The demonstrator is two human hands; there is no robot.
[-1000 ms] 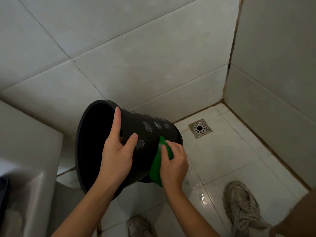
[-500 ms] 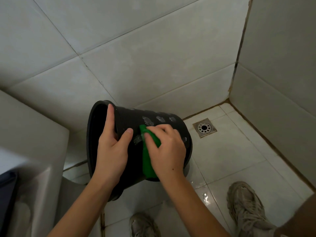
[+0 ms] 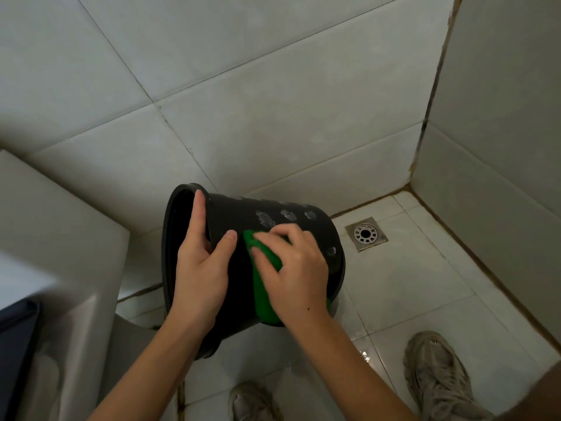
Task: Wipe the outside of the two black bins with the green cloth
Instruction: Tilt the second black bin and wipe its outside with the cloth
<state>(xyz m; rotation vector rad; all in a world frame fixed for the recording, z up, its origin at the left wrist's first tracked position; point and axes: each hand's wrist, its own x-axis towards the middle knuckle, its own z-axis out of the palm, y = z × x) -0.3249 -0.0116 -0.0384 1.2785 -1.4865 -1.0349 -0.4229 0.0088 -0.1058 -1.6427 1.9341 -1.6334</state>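
Note:
A round black bin [image 3: 273, 217] is held tipped on its side in the air, mouth to the left, base to the right. My left hand [image 3: 202, 268] grips its rim, fingers inside the opening and thumb on the outer wall. My right hand [image 3: 296, 271] presses a folded green cloth [image 3: 262, 287] against the bin's outer wall, fingers curled over the cloth's top edge. Pale smudges dot the upper side of the bin. Only one bin is in view.
Tiled walls meet in a corner at the right. A metal floor drain [image 3: 366, 233] sits in the wet tiled floor beyond the bin. A white fixture [image 3: 60, 238] fills the left side. My two shoes [image 3: 437, 372] stand on the floor below.
My right hand has slid the cloth from the bin's base end up and left along the wall, toward my left thumb. The bin has turned slightly, its mouth facing more to the left.

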